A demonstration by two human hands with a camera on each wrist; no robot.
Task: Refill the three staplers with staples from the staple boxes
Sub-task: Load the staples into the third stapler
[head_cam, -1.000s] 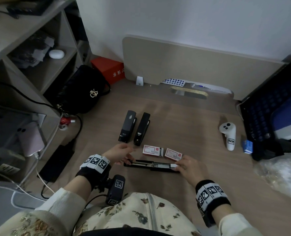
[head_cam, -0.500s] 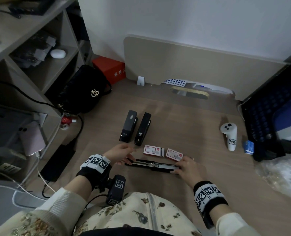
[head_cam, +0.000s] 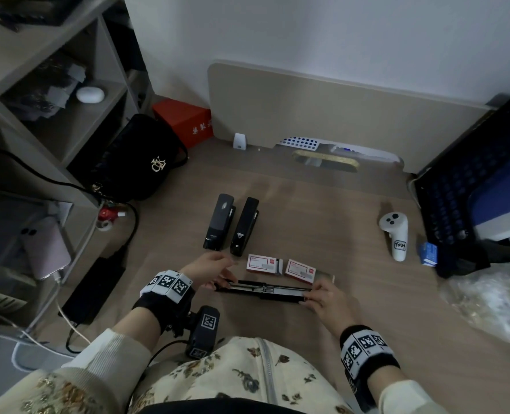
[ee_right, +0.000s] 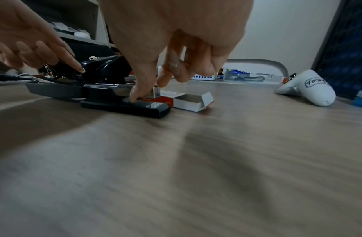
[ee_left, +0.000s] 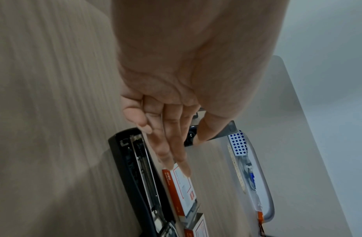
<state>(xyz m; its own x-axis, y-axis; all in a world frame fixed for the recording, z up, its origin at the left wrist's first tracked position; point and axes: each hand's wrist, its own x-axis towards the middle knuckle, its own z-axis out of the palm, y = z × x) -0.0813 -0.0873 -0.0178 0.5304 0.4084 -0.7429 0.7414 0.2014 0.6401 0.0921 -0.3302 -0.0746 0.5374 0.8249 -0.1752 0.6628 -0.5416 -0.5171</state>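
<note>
On the wood-grain counter (head_cam: 322, 210), the right hand (head_cam: 331, 300) pinches the black opened stapler's (head_cam: 265, 291) shiny metal channel; the left hand (head_cam: 209, 270) hovers with relaxed, straight fingers.

Open stapler (head_cam: 262, 289): black body, folded out flat on the desk, lid section lying to the left, base and metal staple channel to the right. The channel is exposed along its length. The right hand (head_cam: 328, 300) pinches the channel's right tip between thumb and forefinger; the left hand (head_cam: 209, 271) hovers at the lid end with fingers straight.

Two staple boxes (head_cam: 262, 263), (head_cam: 301, 270): red and white, lying flat side by side just beyond the open stapler. The box nearer the pinch has its end flap open.

Two closed staplers (head_cam: 219, 222), (head_cam: 244, 226): black, side by side, beyond the left hand, well apart from the pinch.
</note>
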